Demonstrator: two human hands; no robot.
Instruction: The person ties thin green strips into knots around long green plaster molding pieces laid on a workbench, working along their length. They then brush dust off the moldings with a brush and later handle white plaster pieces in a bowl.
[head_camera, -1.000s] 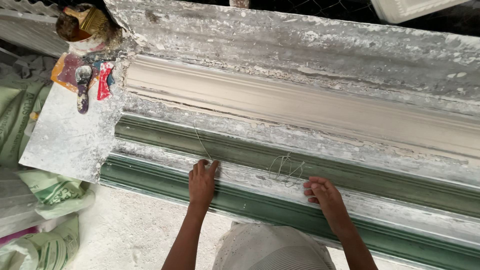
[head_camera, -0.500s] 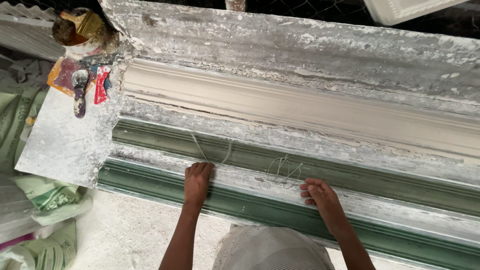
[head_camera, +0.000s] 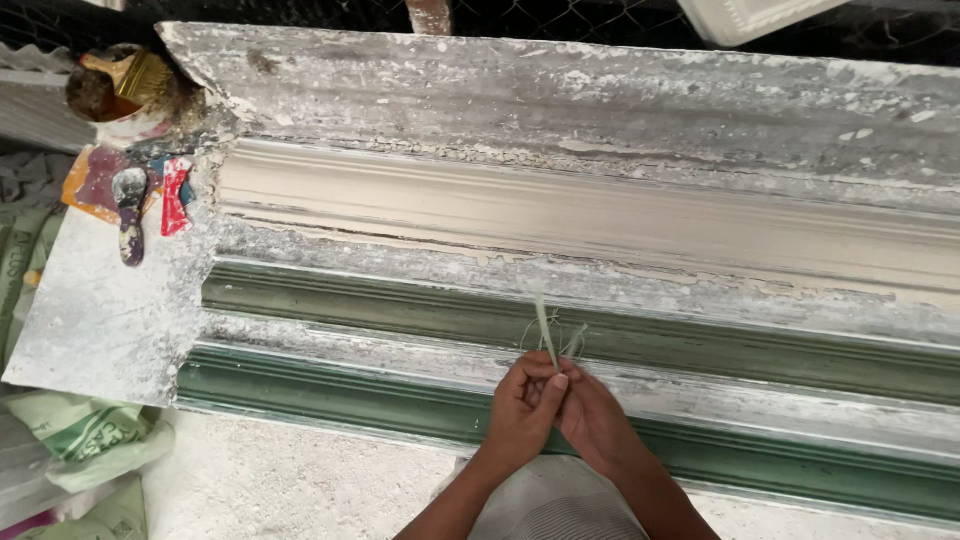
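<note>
While both hands met at the near edge of the bench, the left hand (head_camera: 522, 412) and the right hand (head_camera: 592, 418) were closed together around one thin bundle of pale fibres (head_camera: 547, 332). The fingers of each hand were curled tight on its lower end, so neither palm was open. The bundle stood up out of the grip and pointed away from the person, toward the far side, with its long axis almost straight across the mouldings; a few loose strands spread out beside it (they looked dry and hairy, like plant fibre). The left hand had its thumb on top and seemed a little nearer to the stem.

Under the hands ran the near green moulding (head_camera: 330, 392), smooth and ribbed, from left to right. Beyond it lay a rough white plaster strip (head_camera: 350, 335), then a second green moulding (head_camera: 400, 308), then a wide cream-coloured cast (head_camera: 600, 215) with soft stepped curves. At the far left a crusted scraper (head_camera: 129, 212) lay near a paintbrush (head_camera: 140, 72) in a pot.
</note>
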